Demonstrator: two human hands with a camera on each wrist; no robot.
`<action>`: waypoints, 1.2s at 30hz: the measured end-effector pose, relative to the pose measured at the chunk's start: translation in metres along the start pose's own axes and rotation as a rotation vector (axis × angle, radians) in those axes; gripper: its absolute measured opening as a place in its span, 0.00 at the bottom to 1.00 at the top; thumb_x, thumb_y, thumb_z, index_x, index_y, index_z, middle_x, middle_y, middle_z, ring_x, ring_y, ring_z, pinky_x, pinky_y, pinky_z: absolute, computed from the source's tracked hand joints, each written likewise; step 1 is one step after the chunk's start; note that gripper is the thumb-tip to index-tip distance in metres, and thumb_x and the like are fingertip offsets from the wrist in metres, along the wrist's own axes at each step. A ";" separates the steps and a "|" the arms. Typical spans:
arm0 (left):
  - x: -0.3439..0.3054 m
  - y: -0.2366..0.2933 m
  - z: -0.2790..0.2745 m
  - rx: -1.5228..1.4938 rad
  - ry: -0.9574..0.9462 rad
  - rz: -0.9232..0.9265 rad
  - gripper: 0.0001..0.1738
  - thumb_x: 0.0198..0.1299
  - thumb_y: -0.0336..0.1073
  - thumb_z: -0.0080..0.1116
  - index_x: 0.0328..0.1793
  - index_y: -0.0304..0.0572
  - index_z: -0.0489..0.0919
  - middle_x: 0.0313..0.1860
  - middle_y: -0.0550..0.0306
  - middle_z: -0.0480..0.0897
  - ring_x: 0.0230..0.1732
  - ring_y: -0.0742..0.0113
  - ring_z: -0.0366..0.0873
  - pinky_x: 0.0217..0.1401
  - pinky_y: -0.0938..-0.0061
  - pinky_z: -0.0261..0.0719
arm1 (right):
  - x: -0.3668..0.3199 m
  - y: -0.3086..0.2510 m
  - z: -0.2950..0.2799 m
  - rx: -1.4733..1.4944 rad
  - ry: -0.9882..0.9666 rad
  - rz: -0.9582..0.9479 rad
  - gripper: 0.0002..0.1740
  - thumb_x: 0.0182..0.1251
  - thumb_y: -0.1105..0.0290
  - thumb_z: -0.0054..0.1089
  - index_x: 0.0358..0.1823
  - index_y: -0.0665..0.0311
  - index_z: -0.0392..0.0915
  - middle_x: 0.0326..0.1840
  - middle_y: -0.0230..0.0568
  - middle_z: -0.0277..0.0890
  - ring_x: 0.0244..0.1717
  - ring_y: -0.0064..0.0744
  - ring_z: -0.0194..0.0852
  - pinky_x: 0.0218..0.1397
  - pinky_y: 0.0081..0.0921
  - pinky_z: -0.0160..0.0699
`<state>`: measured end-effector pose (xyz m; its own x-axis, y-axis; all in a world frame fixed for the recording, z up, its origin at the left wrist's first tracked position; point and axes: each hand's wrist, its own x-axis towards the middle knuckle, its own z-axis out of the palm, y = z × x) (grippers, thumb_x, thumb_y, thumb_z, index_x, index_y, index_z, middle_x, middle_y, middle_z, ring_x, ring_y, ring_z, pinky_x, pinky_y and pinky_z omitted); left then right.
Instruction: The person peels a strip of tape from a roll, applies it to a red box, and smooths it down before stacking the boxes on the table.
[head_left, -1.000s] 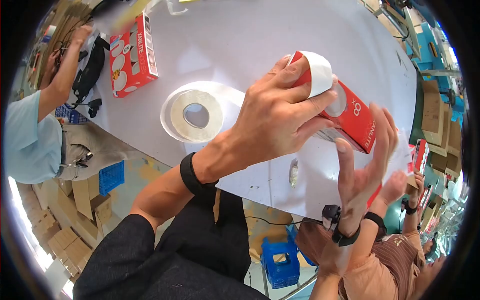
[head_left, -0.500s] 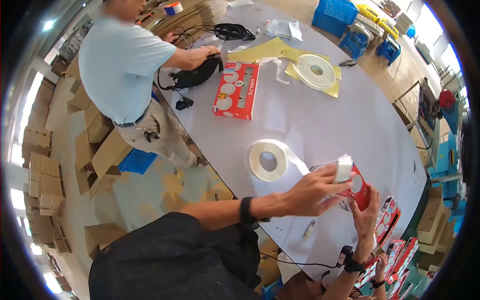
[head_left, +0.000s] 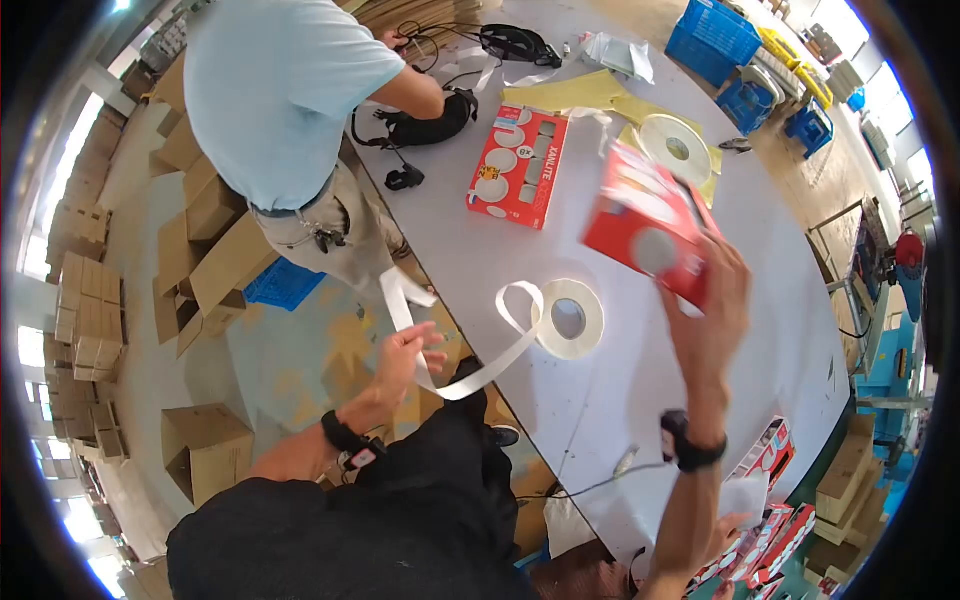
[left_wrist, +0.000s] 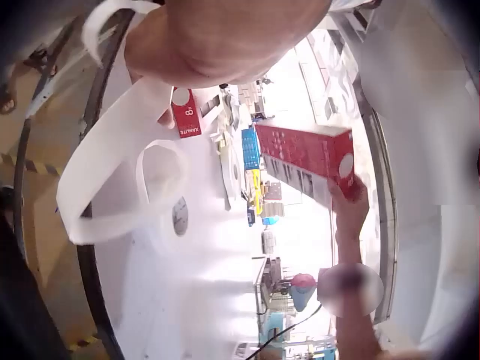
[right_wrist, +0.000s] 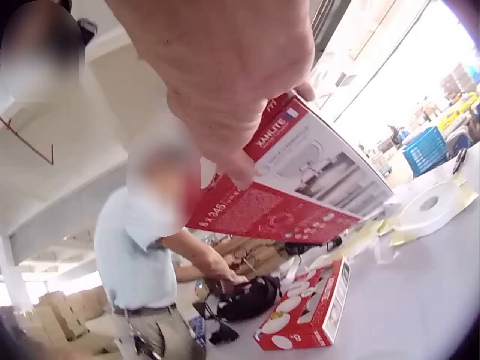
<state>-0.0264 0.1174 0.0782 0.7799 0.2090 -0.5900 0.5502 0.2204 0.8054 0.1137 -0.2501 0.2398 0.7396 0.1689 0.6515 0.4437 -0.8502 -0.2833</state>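
Note:
Over the table's near edge, my left hand pinches a white tape strip. Its loose end sticks up past the fingers; the other end loops back to a white tape roll lying on the table. In the left wrist view the strip hangs in a wide curl below the hand. My right hand grips a red light box by one end and holds it tilted above the table. The right wrist view shows the box's printed white side with fingers across its end.
Another red light box lies on the table farther off. Beyond it, a second roll rests on yellow paper. A person in a light blue shirt handles a black pouch. More red boxes lie at the right.
My hands have parted: the right has raised the box away across the table, and the left has drawn back leftward with the tape. The head view has swung left.

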 end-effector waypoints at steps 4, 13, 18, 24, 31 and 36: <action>0.111 -0.014 0.009 -0.092 0.065 0.191 0.24 0.80 0.36 0.48 0.75 0.30 0.76 0.62 0.47 0.85 0.48 0.62 0.89 0.49 0.70 0.87 | 0.035 -0.005 0.145 0.023 0.029 -0.201 0.40 0.51 0.71 0.81 0.68 0.58 0.76 0.70 0.38 0.78 0.73 0.48 0.72 0.76 0.49 0.74; 0.317 0.052 0.039 0.061 0.245 0.484 0.25 0.80 0.51 0.55 0.63 0.34 0.83 0.47 0.58 0.84 0.44 0.70 0.79 0.45 0.71 0.78 | -0.035 -0.020 0.372 0.035 -0.208 0.032 0.50 0.45 0.72 0.83 0.74 0.58 0.69 0.74 0.45 0.66 0.77 0.54 0.63 0.76 0.49 0.64; 0.392 0.049 0.021 1.042 0.118 1.107 0.17 0.78 0.39 0.55 0.63 0.36 0.84 0.43 0.50 0.86 0.42 0.55 0.80 0.48 0.62 0.78 | -0.023 -0.014 0.364 0.243 -0.009 0.440 0.48 0.64 0.57 0.78 0.80 0.66 0.64 0.74 0.58 0.70 0.77 0.58 0.65 0.79 0.55 0.64; 0.397 0.093 0.049 0.179 -0.327 0.397 0.31 0.82 0.50 0.52 0.74 0.28 0.76 0.66 0.51 0.82 0.67 0.62 0.78 0.73 0.67 0.72 | -0.037 0.008 0.381 0.750 -0.169 1.005 0.36 0.81 0.44 0.55 0.76 0.66 0.70 0.73 0.62 0.73 0.73 0.59 0.71 0.76 0.46 0.69; 0.204 0.085 0.036 0.529 -0.412 0.495 0.24 0.84 0.41 0.47 0.72 0.29 0.79 0.62 0.48 0.85 0.65 0.62 0.81 0.70 0.64 0.77 | -0.143 0.055 0.181 0.697 -0.064 1.153 0.26 0.80 0.53 0.60 0.66 0.66 0.81 0.58 0.56 0.87 0.60 0.49 0.86 0.65 0.39 0.83; 0.039 0.069 0.122 0.624 -1.091 0.143 0.19 0.81 0.28 0.45 0.70 0.36 0.82 0.60 0.50 0.88 0.51 0.63 0.88 0.57 0.71 0.84 | -0.264 0.032 0.036 0.636 0.007 1.430 0.24 0.80 0.57 0.61 0.65 0.69 0.81 0.50 0.46 0.89 0.50 0.32 0.86 0.57 0.31 0.83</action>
<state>0.0786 0.0240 0.1178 0.5205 -0.7639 -0.3815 0.2560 -0.2867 0.9232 -0.0490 -0.3040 0.0337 0.7164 -0.5679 -0.4053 -0.4639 0.0461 -0.8847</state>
